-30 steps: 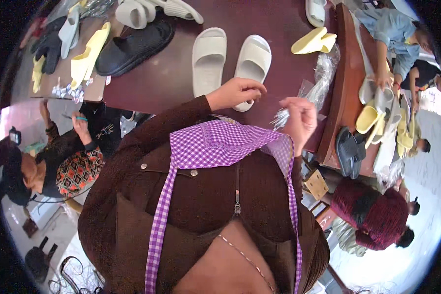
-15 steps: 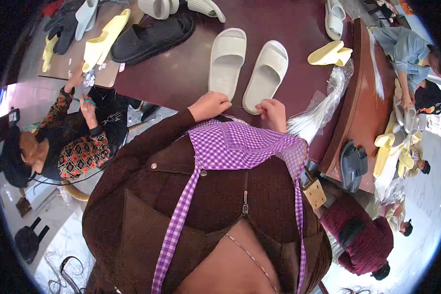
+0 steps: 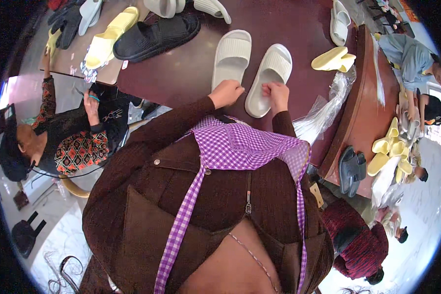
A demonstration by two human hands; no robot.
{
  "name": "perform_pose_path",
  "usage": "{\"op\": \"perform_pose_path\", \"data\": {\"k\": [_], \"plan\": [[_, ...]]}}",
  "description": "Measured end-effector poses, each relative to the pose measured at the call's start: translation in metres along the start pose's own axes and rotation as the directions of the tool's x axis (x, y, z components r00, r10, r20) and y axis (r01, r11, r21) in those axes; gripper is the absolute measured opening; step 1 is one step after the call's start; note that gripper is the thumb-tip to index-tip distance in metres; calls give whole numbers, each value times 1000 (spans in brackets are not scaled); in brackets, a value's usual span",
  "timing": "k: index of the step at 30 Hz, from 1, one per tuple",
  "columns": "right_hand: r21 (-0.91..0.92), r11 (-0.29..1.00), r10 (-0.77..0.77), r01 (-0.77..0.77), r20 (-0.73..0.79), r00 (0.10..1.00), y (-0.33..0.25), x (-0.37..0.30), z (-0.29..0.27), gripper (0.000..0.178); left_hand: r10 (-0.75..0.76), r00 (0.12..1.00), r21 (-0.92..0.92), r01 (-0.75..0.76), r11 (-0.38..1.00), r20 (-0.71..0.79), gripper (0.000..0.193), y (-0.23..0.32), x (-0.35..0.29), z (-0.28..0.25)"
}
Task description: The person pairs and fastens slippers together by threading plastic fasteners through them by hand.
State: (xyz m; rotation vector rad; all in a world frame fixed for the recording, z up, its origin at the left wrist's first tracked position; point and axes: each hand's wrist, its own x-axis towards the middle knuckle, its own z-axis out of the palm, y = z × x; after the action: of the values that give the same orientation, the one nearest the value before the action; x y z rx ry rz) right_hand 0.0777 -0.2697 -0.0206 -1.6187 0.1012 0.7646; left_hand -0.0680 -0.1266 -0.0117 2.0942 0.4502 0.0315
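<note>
Biggest thing here is the dark red worktop (image 3: pixel 181 81), its far end cut off by the frame. Next up, the brown sleeves: the left sleeve (image 3: pixel 181 120) runs up diagonally from the lower left, while only a short bit of the right sleeve (image 3: pixel 283 123) shows past the purple gingham apron (image 3: pixel 240 147). The chunky black slide (image 3: pixel 157 38) is in full view, lying off to the left. Over on the right there's a bundle of thin white strands (image 3: pixel 323 110) in clear plastic, its near end tucked out of sight behind the apron.

The left off-white slide (image 3: pixel 233 51) and right off-white slide (image 3: pixel 265 80) sit side by side on the worktop, toes pointing away, heels toward the wearer. The left one's heel is mostly covered by the left hand (image 3: pixel 227 93), which is loosely closed, knuckles up. The right hand (image 3: pixel 277 94) has its fingers bent inward over the other slide's footbed edge. Can't tell if either is gripping anything, fingertips are too small to read.
</note>
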Motion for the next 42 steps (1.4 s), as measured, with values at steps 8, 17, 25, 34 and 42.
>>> {"op": "perform_pose_path", "data": {"k": [8, 17, 25, 34, 42], "plan": [[-163, 915, -373, 369, 7, 928, 5, -2, 15, 33, -65, 991, -61, 58, 996, -120, 31, 1, 41, 8], [-359, 790, -523, 497, 29, 852, 11, -27, -6, 33, -70, 989, -33, 66, 997, -128, 31, -6, 54, 18], [-525, 691, -654, 496, -164, 738, -25, 58, -52, 26, -57, 995, 1, 58, 998, -84, 30, 0, 56, 23], [-835, 491, -594, 247, -114, 796, -42, 127, -48, 35, 40, 998, -20, -39, 999, 44, 29, 9, 55, 25], [-818, 479, -588, 320, -28, 808, -46, 142, -47, 28, 70, 993, -80, -62, 995, 97, 29, 17, 57, 26]]}}
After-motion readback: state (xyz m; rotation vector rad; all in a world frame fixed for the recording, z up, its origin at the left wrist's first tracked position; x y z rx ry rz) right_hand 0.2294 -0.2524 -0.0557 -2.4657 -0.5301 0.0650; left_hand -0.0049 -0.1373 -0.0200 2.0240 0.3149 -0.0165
